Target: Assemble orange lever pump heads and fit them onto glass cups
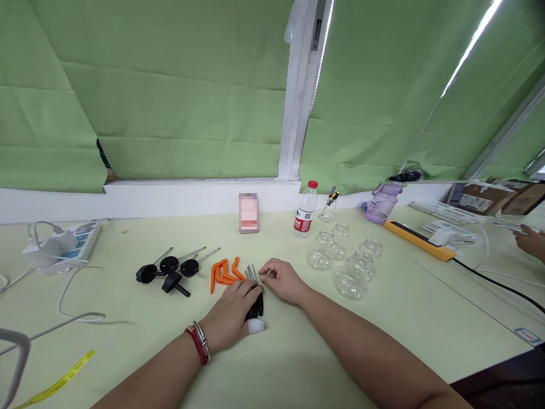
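Note:
My left hand [232, 309] lies over a bundle of slim black-handled tools [256, 308], its fingers curled across them. Their thin metal shafts [251, 271] point away from me. A white wrap covers the left thumb, which rests on the table. Thumb and forefinger of my right hand [283, 281] are pinched together beside the shaft tips; whatever is between them is too small to make out. Left of the shafts lie several curved orange handles [223, 272]. Several black round pieces with metal rods [170, 264] lie further left.
Several clear glass vessels [349, 284] stand to the right. Behind them are a red-capped bottle [304, 213], a small glass holding tools [328, 210] and a purple bottle [382, 203]. A yellow power strip [419, 240] lies right; a white one [79, 250] left. Another person's hand [530, 241] shows far right.

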Demonstrator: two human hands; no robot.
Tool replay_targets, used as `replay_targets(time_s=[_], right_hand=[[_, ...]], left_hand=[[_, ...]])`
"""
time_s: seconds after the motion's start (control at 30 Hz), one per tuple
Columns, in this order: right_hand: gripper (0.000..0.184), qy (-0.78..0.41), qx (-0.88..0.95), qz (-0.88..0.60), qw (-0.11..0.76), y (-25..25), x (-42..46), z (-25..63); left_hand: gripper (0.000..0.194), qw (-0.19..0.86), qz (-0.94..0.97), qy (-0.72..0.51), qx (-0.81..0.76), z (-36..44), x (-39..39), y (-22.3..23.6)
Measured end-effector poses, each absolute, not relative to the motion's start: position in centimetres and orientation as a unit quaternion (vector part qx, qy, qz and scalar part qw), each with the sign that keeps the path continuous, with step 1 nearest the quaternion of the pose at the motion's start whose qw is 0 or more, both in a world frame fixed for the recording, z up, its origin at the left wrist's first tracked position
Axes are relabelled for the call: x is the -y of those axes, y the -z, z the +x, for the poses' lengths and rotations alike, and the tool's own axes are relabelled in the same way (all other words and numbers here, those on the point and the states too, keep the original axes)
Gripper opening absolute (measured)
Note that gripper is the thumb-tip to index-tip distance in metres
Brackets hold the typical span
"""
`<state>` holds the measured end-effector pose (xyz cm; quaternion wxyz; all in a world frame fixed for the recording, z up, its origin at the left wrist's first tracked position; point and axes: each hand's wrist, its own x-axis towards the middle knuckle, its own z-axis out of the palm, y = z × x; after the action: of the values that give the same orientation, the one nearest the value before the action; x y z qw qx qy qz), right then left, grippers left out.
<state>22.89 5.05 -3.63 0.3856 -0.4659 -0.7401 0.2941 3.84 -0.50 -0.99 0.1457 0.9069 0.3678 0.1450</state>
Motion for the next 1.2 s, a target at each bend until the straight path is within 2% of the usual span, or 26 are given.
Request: replay_targets(time_s=[0.33,0.57,0.67,0.77,0.83,0.93,1.2], right_hand=[[0.007,-0.294,0.736,-0.472,0.385,3.7,-4.8,22.8],[0.007,-0.294,0.731,-0.483,0.382,3.5,-4.4,23.0],[0.008,-0.296,0.726,-0.492,0.379,3.2,-4.1,23.1],[0.009,-0.296,0.722,-0.5,0.376,3.0,-3.8,23.1],[0.009,-0.293,0.722,-0.502,0.374,3.0,-3.8,23.0],[0.009,-0.287,0.726,-0.502,0.372,3.1,-3.8,23.0],[0.009,-0.27,0.733,-0.504,0.368,3.4,-3.7,23.0]], left_hand=[[0.062,0.115,0.909,-0.168,-0.363,3.4,0.5,1.6],[0.048,0.064,0.909,-0.193,-0.364,3.5,0.9,0.7],[0.033,-0.005,0.884,-0.215,-0.416,2.3,0.2,-0.4],[0.031,-0.104,0.79,-0.254,-0.548,-0.2,-1.3,-1.2],[0.033,-0.13,0.721,-0.249,-0.634,-2.2,-2.3,-1.4],[0.035,-0.121,0.674,-0.228,-0.692,-4.3,-3.3,-0.8],[0.034,-0.089,0.689,-0.198,-0.691,-4.4,-3.7,0.5]])
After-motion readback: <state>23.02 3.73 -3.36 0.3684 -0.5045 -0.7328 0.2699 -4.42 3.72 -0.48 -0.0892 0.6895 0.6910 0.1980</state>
